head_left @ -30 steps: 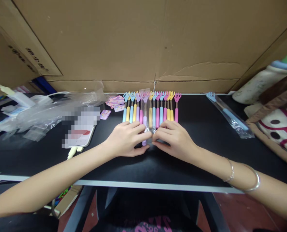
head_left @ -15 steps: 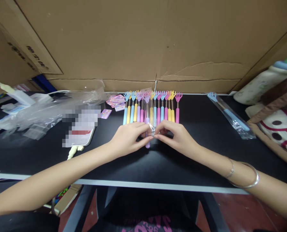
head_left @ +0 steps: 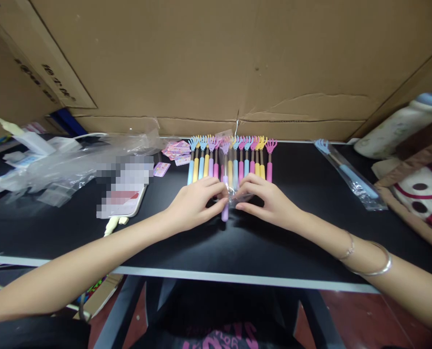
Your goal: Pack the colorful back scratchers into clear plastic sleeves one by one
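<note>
A row of several pastel back scratchers (head_left: 234,160) with hand-shaped heads lies across the black table (head_left: 238,242). My left hand (head_left: 194,203) and my right hand (head_left: 270,201) meet over the row's near end. Both pinch a clear plastic sleeve (head_left: 238,196) that is around a purple-handled scratcher (head_left: 224,211). That scratcher's handle sticks out toward me past the others. My right wrist wears two bangles (head_left: 368,257).
Crumpled clear plastic bags (head_left: 67,165) and a phone on a cable (head_left: 123,201) lie at the left. Small pink cards (head_left: 174,152) sit behind. One bagged blue scratcher (head_left: 347,174) lies at the right, beside a fabric bag (head_left: 419,189). Cardboard (head_left: 216,63) walls the back.
Both hands have shifted slightly away from me along the purple scratcher, still pinching the clear sleeve. The view has drifted a little to the left.
</note>
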A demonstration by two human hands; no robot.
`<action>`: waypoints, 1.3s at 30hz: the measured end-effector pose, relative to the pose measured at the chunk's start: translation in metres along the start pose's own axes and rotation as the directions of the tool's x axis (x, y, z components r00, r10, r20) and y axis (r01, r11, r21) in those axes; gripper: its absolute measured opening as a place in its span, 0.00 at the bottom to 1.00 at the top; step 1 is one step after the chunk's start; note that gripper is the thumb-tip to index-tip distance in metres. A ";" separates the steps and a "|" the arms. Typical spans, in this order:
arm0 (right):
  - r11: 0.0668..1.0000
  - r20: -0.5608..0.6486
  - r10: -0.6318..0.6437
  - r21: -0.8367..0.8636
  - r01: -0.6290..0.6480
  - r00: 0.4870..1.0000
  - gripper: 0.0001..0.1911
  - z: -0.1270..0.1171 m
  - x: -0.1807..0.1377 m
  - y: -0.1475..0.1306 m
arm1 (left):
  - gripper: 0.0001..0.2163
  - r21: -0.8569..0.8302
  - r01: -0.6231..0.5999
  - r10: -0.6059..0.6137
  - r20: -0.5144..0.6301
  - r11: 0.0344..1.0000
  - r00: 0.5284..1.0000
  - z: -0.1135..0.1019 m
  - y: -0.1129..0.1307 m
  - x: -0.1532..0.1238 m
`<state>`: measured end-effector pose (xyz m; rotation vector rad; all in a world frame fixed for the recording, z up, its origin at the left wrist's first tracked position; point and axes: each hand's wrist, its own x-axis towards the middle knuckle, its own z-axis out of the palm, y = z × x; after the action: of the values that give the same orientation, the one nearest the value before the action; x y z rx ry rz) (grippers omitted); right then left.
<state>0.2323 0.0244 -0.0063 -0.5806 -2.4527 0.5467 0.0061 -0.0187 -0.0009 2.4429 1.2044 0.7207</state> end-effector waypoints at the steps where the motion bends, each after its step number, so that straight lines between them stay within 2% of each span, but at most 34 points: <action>1: 1.000 0.003 0.015 0.012 -0.015 1.000 0.09 0.000 0.000 0.000 | 0.08 0.013 0.000 0.000 -0.008 1.000 1.000 0.001 0.000 0.000; 6: 0.988 0.009 0.135 0.079 -0.135 0.991 0.14 0.002 0.003 -0.002 | 0.09 0.040 0.026 -0.025 -0.029 0.999 0.999 0.002 -0.003 0.002; 10: 0.978 -0.009 0.183 0.102 -0.181 0.983 0.16 0.003 0.004 -0.002 | 0.10 0.071 0.050 -0.049 -0.017 0.996 0.999 0.002 -0.004 0.004; 17: 0.954 -0.044 0.292 -0.058 -0.295 0.955 0.18 0.006 0.003 -0.002 | 0.13 0.174 0.041 -0.040 -0.010 0.984 0.999 0.005 -0.003 0.006; 22: 0.915 -0.085 0.397 -0.044 -0.401 0.914 0.17 0.007 0.003 -0.001 | 0.13 0.261 0.038 -0.036 -0.013 0.965 0.999 0.003 -0.006 0.010; 27: 0.913 -0.073 0.403 -0.041 -0.406 0.912 0.14 0.007 0.003 -0.001 | 0.13 0.239 0.069 -0.075 0.017 0.968 0.997 -0.004 -0.004 0.015; 30: 0.907 -0.079 0.420 0.055 -0.417 0.904 0.12 0.007 0.003 -0.002 | 0.13 0.211 0.103 -0.113 0.033 0.972 0.993 -0.007 -0.001 0.017; 33: 0.864 -0.084 0.469 0.249 -0.438 0.879 0.15 0.007 0.004 -0.004 | 0.12 0.148 0.131 -0.137 0.029 0.980 0.990 -0.009 0.000 0.018; 39: 0.651 -0.020 0.607 0.585 -0.483 0.794 0.24 0.003 0.006 -0.011 | 0.11 -0.096 0.196 -0.194 0.030 0.976 0.981 -0.008 0.000 0.021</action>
<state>0.2226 0.0174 -0.0003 -1.0698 -1.7371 1.3158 0.0128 -0.0010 0.0116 2.2094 1.3449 0.6797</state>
